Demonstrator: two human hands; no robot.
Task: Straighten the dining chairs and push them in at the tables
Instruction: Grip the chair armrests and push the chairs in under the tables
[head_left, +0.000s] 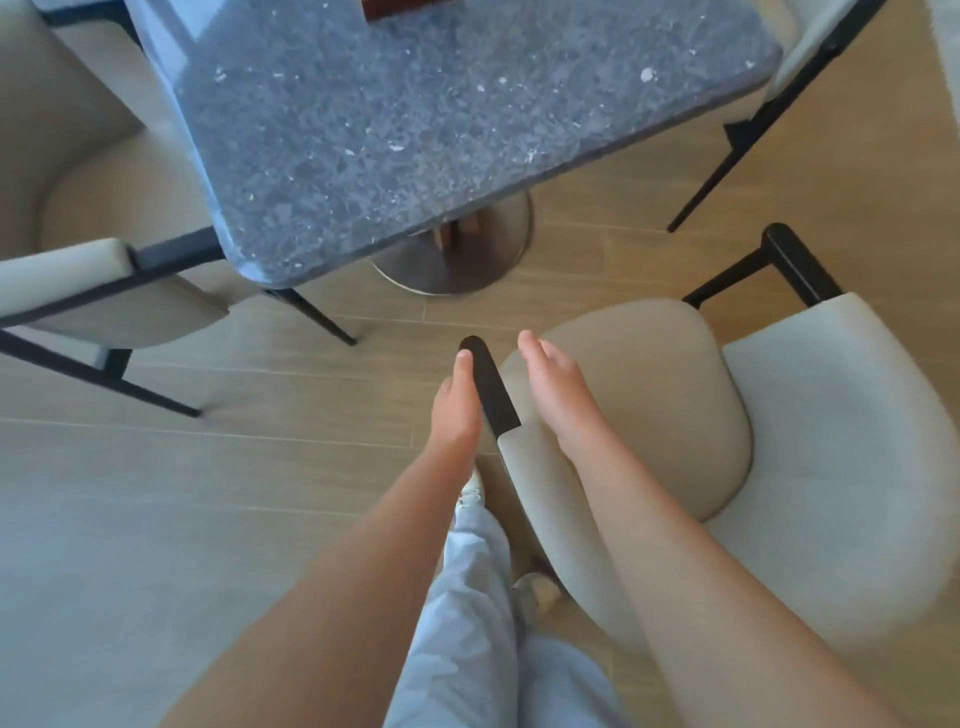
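The floor (156, 519) carries a stone table (415, 119) on one round foot; a chair (675, 441) stands off its near corner, turned askew and well apart, so it needs swinging round; the left hand (457, 410) lies flat-fingered against the armrest (491, 389); the right hand (558, 389) hovers open beside it, gripping nothing.

The person is wearing loose pale-blue trousers (467, 597) and light shoes (470, 491) (forearms bare, no sleeves showing).
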